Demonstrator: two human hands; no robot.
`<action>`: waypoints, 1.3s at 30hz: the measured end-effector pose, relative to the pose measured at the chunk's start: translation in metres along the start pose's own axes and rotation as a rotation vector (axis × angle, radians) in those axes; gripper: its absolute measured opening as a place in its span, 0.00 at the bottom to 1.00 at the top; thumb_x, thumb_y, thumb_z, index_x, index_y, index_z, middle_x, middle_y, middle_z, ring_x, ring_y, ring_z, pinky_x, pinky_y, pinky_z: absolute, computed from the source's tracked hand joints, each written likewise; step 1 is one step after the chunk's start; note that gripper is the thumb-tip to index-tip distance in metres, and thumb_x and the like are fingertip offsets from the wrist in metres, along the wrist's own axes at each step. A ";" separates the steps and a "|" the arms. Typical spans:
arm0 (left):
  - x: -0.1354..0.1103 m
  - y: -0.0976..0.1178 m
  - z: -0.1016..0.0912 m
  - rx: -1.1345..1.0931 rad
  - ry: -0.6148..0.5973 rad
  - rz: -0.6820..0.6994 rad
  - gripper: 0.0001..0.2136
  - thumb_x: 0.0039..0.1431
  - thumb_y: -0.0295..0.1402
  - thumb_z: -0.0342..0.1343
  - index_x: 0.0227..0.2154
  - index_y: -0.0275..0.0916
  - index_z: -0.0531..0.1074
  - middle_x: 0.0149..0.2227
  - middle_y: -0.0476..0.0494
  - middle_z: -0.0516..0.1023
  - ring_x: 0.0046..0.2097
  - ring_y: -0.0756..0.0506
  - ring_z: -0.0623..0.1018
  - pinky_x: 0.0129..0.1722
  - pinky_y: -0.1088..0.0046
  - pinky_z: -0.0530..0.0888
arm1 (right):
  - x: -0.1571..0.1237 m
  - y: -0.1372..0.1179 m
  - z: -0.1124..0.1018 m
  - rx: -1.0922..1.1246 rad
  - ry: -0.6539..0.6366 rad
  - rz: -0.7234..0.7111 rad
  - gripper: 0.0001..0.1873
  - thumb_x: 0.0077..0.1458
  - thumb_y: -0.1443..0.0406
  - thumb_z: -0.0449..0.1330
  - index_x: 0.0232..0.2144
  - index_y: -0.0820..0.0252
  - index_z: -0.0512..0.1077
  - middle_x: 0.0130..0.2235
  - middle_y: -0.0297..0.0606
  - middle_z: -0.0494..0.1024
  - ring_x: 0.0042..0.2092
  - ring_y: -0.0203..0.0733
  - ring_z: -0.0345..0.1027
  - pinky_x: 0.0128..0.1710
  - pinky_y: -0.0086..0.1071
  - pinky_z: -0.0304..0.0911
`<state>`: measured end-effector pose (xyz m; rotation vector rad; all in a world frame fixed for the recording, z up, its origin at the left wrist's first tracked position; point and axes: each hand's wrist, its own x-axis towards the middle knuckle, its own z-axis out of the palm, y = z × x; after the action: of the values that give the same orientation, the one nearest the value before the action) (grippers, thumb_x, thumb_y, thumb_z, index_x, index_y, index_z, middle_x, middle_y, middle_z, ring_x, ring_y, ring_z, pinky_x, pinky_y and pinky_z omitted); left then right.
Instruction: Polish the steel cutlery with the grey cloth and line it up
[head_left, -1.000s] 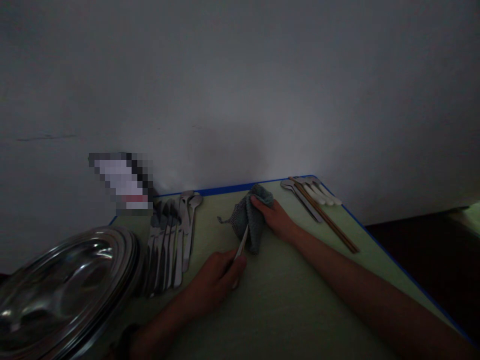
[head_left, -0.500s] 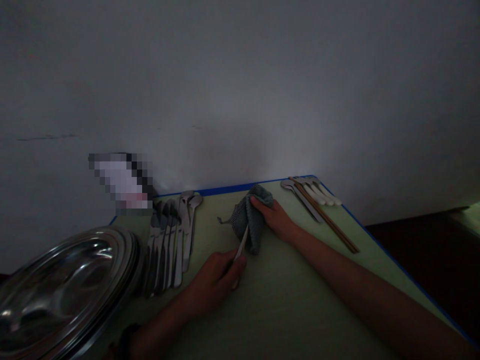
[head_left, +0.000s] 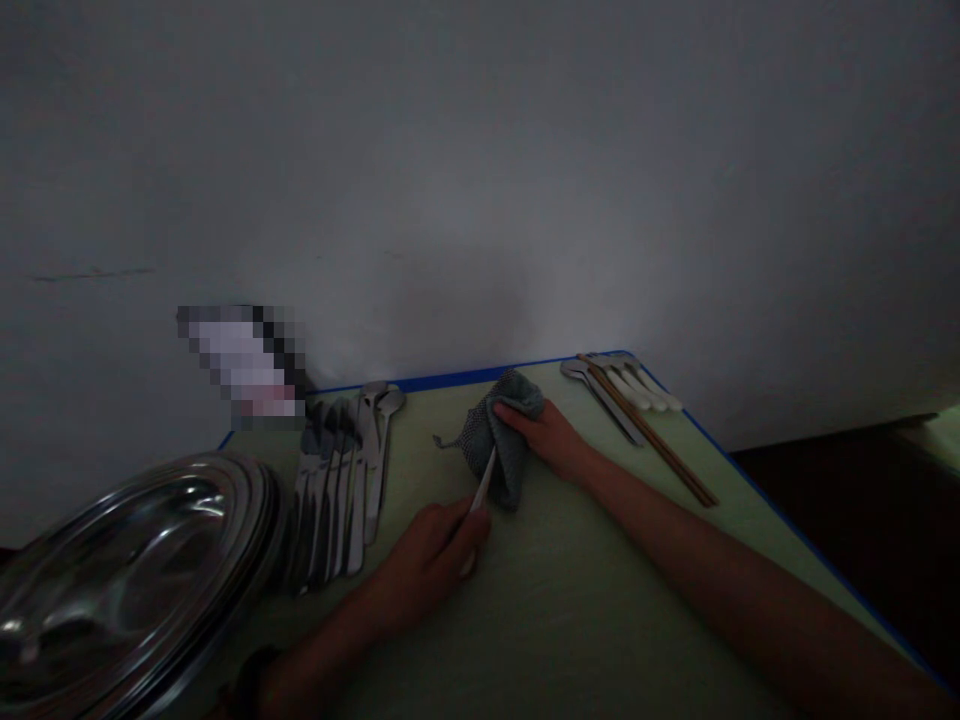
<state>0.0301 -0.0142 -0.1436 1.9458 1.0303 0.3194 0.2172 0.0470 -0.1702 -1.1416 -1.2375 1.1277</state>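
Note:
My left hand point(head_left: 439, 555) is closed around the handle of a piece of cutlery point(head_left: 484, 484), pale and metallic. The far end of it disappears into a grey-green cloth point(head_left: 504, 455), so I cannot tell its kind. My right hand point(head_left: 541, 428) grips that cloth, thumb on top, with the folds wrapped about the hidden end. A small loop dangles from the cloth's left side. Both hands are over the middle of the pale green table point(head_left: 525, 620).
Stacked metal plates point(head_left: 255, 500) stand at the left. Beside them lies a row of metal cutlery point(head_left: 341, 500) with spoons point(head_left: 391, 402). On the right are another spoon point(head_left: 611, 405), wooden chopsticks point(head_left: 660, 440) and several white-handled forks point(head_left: 634, 388). A wall point(head_left: 480, 200) rises behind the table.
My right thumb has shifted slightly left across the cloth. My left hand and the cutlery are almost where they were.

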 end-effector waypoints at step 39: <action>-0.003 -0.009 0.004 0.070 0.347 0.096 0.21 0.64 0.42 0.33 0.20 0.40 0.60 0.17 0.55 0.60 0.21 0.50 0.64 0.23 0.75 0.60 | -0.041 -0.005 0.029 0.249 0.177 0.161 0.22 0.45 0.48 0.57 0.36 0.57 0.73 0.33 0.38 0.77 0.40 0.45 0.70 0.43 0.37 0.63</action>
<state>0.0254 -0.0161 -0.1526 2.0514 1.1813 0.7030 0.1880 0.0061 -0.1690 -1.1377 -0.8548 1.2333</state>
